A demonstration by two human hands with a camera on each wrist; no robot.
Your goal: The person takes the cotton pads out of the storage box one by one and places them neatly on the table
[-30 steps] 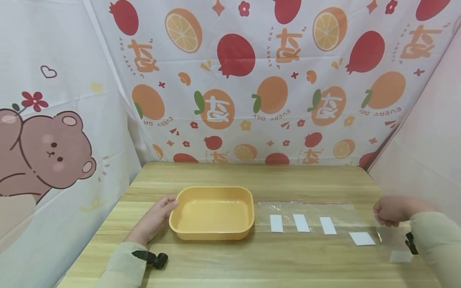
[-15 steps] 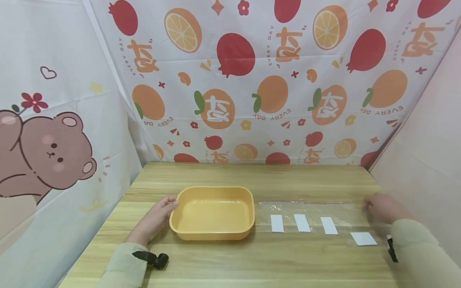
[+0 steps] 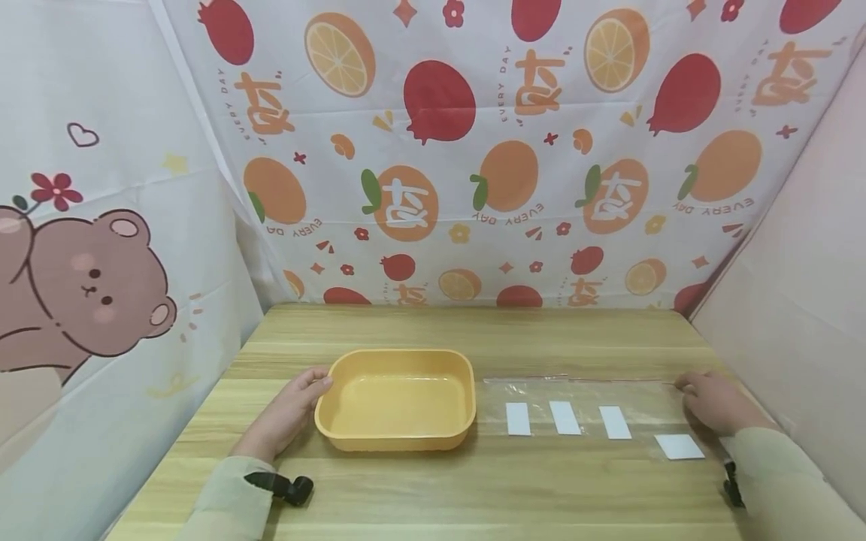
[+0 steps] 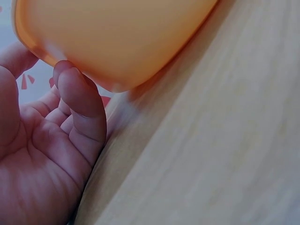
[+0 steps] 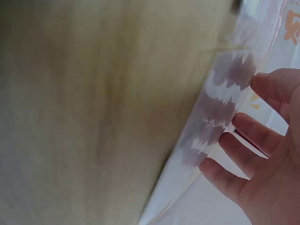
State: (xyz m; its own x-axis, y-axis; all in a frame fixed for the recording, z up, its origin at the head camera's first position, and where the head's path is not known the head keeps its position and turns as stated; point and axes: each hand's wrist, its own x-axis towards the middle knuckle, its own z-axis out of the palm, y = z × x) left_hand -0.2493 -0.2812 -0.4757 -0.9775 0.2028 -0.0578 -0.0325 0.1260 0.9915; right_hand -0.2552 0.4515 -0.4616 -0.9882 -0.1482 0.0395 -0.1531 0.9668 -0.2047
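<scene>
A shallow yellow plastic tray (image 3: 395,443) rests on the table. My left hand (image 3: 287,409) holds its left side; in the left wrist view a bent fingertip meets the tray's outer wall (image 4: 112,51), and another digit passes behind the rim. To the tray's right, clear zip bags (image 3: 534,387) with white labels (image 3: 615,423) lie in an overlapping row. Over the row's right end is my right hand (image 3: 720,402). In the right wrist view its spread, fairly straight fingers touch the edge of a clear bag (image 5: 215,98). My forearm hides part of that end.
The wood-grain table (image 3: 473,503) extends in front of the tray and bags. A fruit-print cloth (image 3: 443,203) hangs behind its back edge. Plain cloth closes off the right, and a bear-print cloth (image 3: 101,285) the left.
My right hand has moved left and slightly down onto the row's end, bringing a clear bag with it. That bag's white label has gone from sight. My left hand stays at the tray.
</scene>
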